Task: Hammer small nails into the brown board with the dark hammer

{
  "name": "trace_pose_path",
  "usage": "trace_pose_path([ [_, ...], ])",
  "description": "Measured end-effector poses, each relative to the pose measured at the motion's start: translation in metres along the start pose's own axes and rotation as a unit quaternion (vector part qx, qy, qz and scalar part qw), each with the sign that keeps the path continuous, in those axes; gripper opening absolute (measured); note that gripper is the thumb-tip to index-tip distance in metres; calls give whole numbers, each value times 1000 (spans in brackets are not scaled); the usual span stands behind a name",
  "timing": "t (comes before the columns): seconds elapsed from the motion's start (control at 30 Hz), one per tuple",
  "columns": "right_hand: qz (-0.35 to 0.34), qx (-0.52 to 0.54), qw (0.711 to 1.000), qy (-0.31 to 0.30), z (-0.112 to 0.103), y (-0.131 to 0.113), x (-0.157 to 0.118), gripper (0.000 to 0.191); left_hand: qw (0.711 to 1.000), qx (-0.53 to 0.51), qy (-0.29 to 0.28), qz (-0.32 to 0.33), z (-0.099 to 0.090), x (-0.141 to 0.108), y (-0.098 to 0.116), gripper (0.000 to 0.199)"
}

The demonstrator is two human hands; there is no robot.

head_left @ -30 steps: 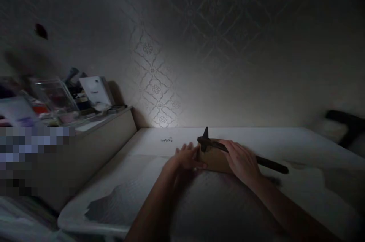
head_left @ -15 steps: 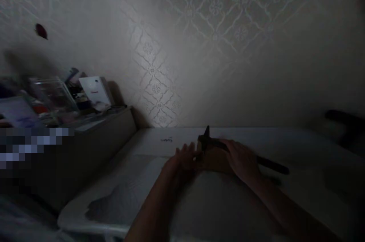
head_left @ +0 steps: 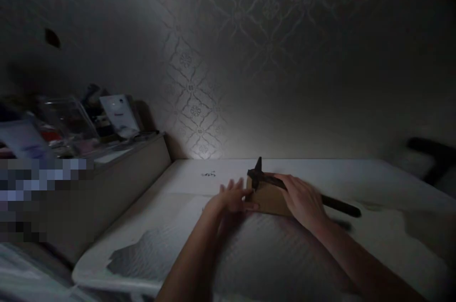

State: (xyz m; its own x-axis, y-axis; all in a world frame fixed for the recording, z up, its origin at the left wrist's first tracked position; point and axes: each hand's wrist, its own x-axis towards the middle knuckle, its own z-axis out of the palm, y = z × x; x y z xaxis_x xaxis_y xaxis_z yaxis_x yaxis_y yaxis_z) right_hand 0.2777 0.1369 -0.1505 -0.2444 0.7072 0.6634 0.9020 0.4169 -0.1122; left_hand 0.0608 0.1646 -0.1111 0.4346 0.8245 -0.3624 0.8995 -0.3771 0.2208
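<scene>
A hammer (head_left: 338,205) with a long dark handle lies across a brown board (head_left: 272,199) on the white table. My right hand (head_left: 304,200) is closed around the handle partway along it. The hammer's dark head sits over the board's left end, one pointed part sticking upward. At that same end is my left hand (head_left: 228,199), with its fingers spread and its thumb and a fingertip touching the board just below the head. Whether something small lies between those fingertips is too dark to make out.
A white table (head_left: 192,169) carries a textured grey sheet (head_left: 142,254) and small dark marks (head_left: 208,174). On the left, a cabinet (head_left: 142,174) holds a white box (head_left: 119,114), a clear container (head_left: 69,119) and clutter. A dark object (head_left: 432,150) stands at the right edge.
The light on the table, board and hands is brighter now, while the wall has darkened. Both hands and the hammer have hardly moved.
</scene>
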Motion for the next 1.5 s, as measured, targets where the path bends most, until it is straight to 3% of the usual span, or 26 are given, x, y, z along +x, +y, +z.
trace_pose_path([
  [0.5, 5, -6, 1000, -3, 2, 2, -1, 35, 1000, 4, -3, -5, 1, 0, 0, 83],
  [0.73, 0, 2, 1000, -3, 1, 0, 0, 33, 1000, -6, 1, -6, 1, 0, 1, 92],
  [1.5, -2, -2, 1000, -3, 2, 1, 0, 37, 1000, 7, -2, -3, 1, 1, 0, 87],
])
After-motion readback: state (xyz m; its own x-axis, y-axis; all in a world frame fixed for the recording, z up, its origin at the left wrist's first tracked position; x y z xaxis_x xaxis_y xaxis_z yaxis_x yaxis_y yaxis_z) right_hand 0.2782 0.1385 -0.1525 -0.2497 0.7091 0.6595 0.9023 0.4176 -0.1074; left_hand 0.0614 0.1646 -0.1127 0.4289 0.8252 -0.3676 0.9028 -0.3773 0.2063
